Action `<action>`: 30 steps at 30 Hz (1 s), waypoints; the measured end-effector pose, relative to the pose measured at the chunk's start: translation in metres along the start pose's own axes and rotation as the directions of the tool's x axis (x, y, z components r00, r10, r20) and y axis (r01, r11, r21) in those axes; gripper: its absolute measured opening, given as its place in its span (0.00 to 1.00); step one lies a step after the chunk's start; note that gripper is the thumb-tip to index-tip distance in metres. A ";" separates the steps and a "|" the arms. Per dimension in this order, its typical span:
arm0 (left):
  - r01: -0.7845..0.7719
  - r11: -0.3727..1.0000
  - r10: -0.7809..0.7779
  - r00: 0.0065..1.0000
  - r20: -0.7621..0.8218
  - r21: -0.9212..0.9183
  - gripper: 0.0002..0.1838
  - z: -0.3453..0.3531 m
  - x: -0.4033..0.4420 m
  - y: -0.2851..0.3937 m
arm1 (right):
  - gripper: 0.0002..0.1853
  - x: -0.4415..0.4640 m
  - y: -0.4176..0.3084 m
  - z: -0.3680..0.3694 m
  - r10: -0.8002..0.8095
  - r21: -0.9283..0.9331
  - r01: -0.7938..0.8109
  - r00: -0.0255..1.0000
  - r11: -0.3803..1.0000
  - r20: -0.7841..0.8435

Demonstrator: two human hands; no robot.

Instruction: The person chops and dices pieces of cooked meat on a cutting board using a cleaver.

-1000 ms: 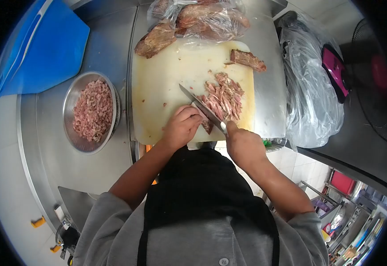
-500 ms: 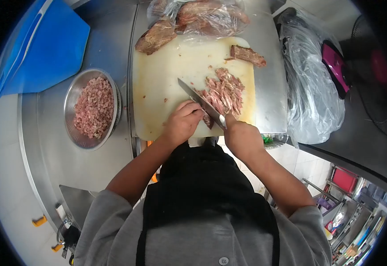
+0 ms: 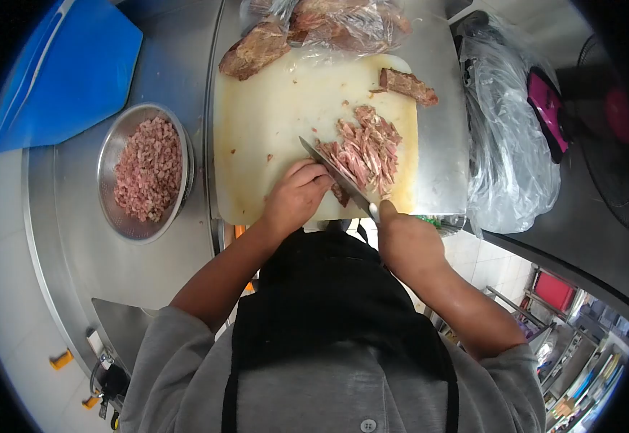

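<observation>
My right hand [image 3: 410, 242] is wrapped round the handle of a kitchen knife [image 3: 340, 175], its blade slanting up and left across the cutting board [image 3: 253, 115]. Left of the blade, my left hand [image 3: 296, 195] presses with bent fingers on a piece of meat [image 3: 340, 195] at the board's near edge. Most of that piece is hidden by the fingers and the knife. A pile of sliced meat strips [image 3: 368, 148] lies just right of the blade. At the board's far right corner rests a brown chunk of meat [image 3: 408, 86].
A perforated metal bowl [image 3: 105, 209] of diced meat stands at left, near a blue container [image 3: 76, 79]. A larger meat piece [image 3: 254, 50] and bagged meat [image 3: 350, 25] lie at the board's far edge. Clear plastic bags [image 3: 506, 144] hang over the right side.
My right hand and the knife have moved slightly right and toward me. My left hand stays on the meat. The whole view has shifted slightly.
</observation>
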State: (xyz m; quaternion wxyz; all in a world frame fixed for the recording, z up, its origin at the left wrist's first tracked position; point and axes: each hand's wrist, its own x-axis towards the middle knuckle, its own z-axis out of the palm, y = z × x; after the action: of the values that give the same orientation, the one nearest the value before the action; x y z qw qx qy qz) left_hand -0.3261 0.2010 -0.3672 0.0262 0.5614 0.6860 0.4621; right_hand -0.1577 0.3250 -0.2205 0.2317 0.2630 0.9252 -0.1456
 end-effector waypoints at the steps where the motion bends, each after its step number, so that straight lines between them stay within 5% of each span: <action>1: -0.014 1.000 0.014 1.000 0.012 0.019 0.09 -0.001 0.000 -0.001 | 0.07 0.008 -0.001 0.008 -0.006 0.000 0.006 1.000 1.000 0.004; 12: -0.047 0.996 0.046 0.999 0.008 0.073 0.08 0.000 0.000 0.002 | 0.06 0.026 0.010 0.021 -0.049 0.048 0.058 0.985 0.997 -0.166; 19: -0.003 1.000 0.003 1.000 -0.023 0.026 0.07 -0.001 -0.004 0.002 | 0.07 -0.010 0.000 -0.013 0.007 -0.045 -0.006 1.000 0.999 0.022; 30: 0.004 0.998 -0.005 1.000 0.016 0.065 0.07 -0.002 -0.003 -0.003 | 0.06 0.018 -0.008 0.033 -0.006 0.050 0.009 0.997 0.999 -0.073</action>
State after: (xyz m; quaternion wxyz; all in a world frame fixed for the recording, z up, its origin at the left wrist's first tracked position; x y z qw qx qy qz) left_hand -0.3284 0.1981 -0.3698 0.0143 0.5642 0.7017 0.4349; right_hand -0.1636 0.3130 -0.2566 0.1908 0.2705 0.9300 -0.1601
